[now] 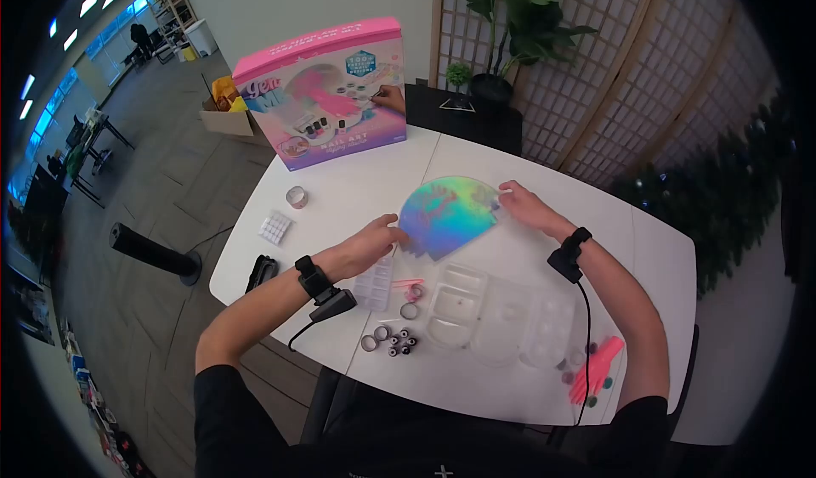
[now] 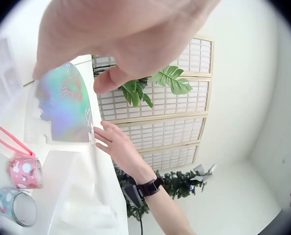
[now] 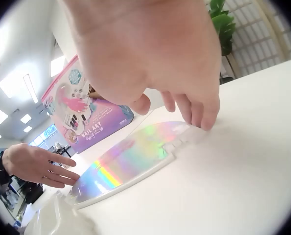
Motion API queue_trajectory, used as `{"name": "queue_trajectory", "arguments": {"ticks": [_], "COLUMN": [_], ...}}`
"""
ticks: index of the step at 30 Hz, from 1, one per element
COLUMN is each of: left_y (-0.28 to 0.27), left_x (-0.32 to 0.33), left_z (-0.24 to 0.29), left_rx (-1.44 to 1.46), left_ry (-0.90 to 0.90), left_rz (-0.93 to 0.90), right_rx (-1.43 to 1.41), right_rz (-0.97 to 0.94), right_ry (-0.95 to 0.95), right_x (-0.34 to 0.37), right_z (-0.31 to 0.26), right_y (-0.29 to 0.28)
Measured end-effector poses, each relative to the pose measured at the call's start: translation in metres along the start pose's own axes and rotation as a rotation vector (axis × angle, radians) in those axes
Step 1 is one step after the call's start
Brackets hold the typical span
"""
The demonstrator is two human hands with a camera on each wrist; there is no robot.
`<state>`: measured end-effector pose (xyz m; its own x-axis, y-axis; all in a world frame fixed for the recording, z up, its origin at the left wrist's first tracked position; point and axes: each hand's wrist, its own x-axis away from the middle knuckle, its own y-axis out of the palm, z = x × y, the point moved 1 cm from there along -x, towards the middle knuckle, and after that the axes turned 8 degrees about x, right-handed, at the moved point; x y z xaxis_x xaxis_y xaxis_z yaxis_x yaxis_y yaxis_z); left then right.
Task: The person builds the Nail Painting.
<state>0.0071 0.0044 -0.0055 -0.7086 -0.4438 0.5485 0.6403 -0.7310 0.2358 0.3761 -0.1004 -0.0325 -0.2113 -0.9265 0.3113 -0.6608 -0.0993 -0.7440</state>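
A fan-shaped board with a shiny rainbow surface and a clear edge lies flat on the white table. At its left edge is the left hand, fingers extended and spread; the right wrist view shows its fingertips close to the rim. The right hand reaches the board's far right corner, its fingers loosely bent down beside the clear edge in the right wrist view; firm contact cannot be told. Pink lettering and a white heart show on the board in the left wrist view.
Nearer the body are clear trays, a compartment tray, tape rolls, small bottles and a pink hand form. A tall pink box stands at the back left. Cables hang from both wrist cameras.
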Motion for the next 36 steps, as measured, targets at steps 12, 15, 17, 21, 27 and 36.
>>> {"name": "queue_trajectory", "arguments": {"ticks": [12, 15, 17, 21, 27, 36], "left_y": [0.003, 0.01, 0.01, 0.025, 0.02, 0.057], "left_x": [-0.042, -0.041, -0.046, -0.042, -0.06, -0.051], "left_z": [0.005, 0.016, 0.021, 0.037, 0.033, 0.055], "left_rx": [0.161, 0.157, 0.151, 0.067, -0.085, -0.199], "left_ry": [0.104, 0.156, 0.175, 0.305, 0.339, 0.32], "left_rz": [0.115, 0.108, 0.106, 0.141, 0.12, -0.039], "right_rx": [-0.408, -0.506, -0.57, -0.635, -0.738, -0.567], "right_rz": [0.047, 0.071, 0.103, 0.114, 0.131, 0.253], "right_ry": [0.158, 0.167, 0.139, 0.111, 0.068, 0.082], "right_x": [0.039, 0.054, 0.071, 0.112, 0.146, 0.181], "right_z": [0.019, 0.017, 0.015, -0.006, -0.012, 0.022], "right_y": [-0.013, -0.018, -0.02, -0.02, -0.023, -0.029]}}
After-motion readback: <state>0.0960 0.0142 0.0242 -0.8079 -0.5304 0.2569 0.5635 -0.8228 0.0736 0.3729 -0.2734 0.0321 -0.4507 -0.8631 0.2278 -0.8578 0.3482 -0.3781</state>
